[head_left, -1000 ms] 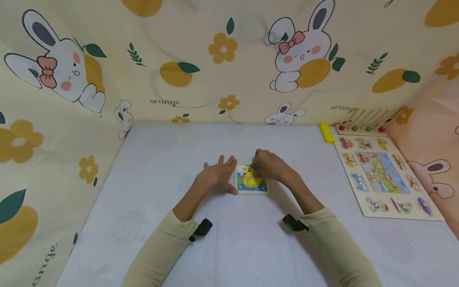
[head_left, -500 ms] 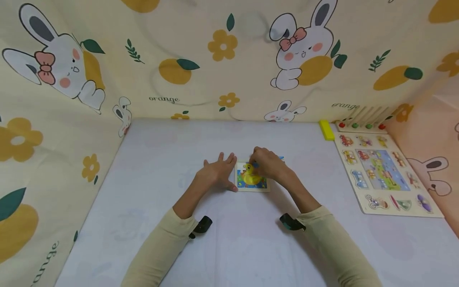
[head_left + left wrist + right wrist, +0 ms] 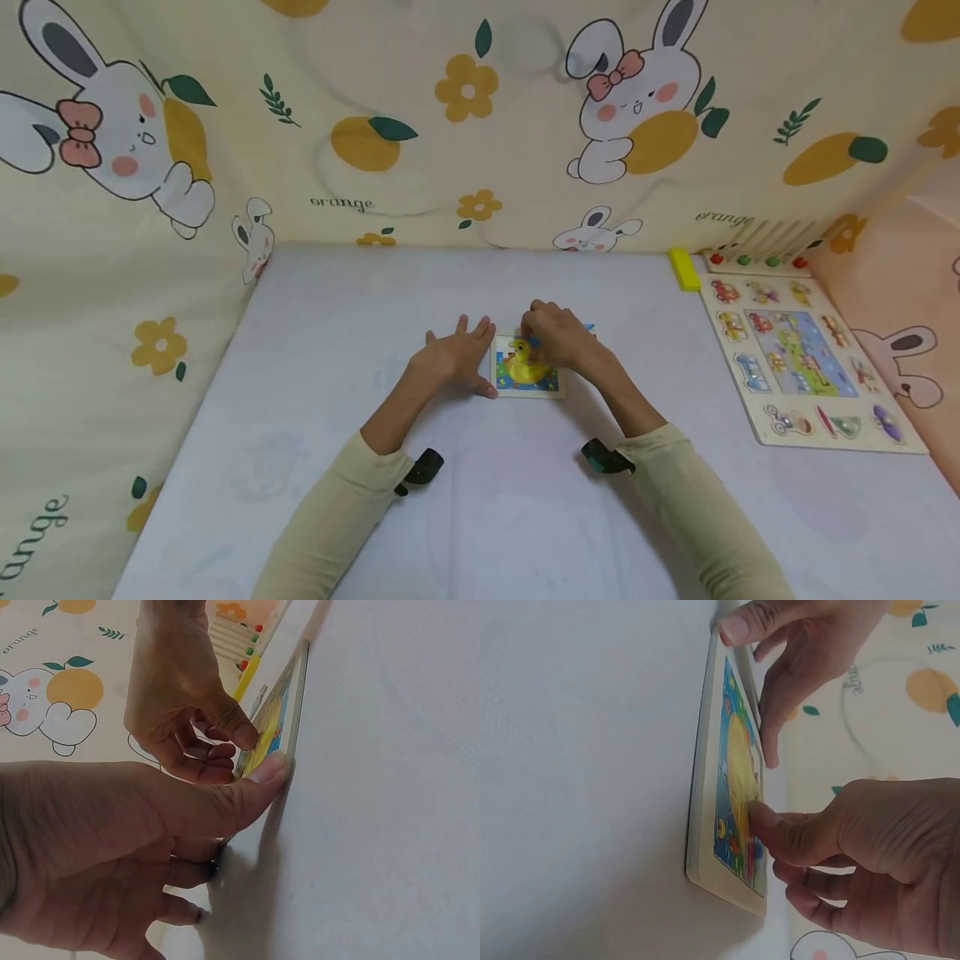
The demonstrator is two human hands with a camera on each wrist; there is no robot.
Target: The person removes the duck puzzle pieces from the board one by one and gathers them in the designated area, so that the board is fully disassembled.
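Note:
A small wooden jigsaw puzzle (image 3: 527, 380) with a yellow duck on blue lies flat on the table in the head view. Along its left side my left hand (image 3: 448, 360) rests with fingers spread, the thumb touching the near corner of the pale frame (image 3: 705, 859). My right hand (image 3: 561, 335) is over the puzzle's far right part, fingers curled; thumb and fingers pinch a puzzle piece, mostly hidden. In the right wrist view the thumb (image 3: 765, 817) meets the duck picture. Behind the right hand a blue bit (image 3: 589, 327) peeks out, its kind unclear.
A large wooden picture board (image 3: 810, 367) lies at the right of the white-covered table (image 3: 450, 517). Beyond it are a yellow block (image 3: 683, 269) and a rack with rods and coloured beads (image 3: 757, 262). A patterned cloth (image 3: 420, 183) walls the back.
The head view has shifted slightly. My right hand shifts a little over the puzzle, and the blue bit behind it shows more. The left hand stays at the puzzle's left edge.

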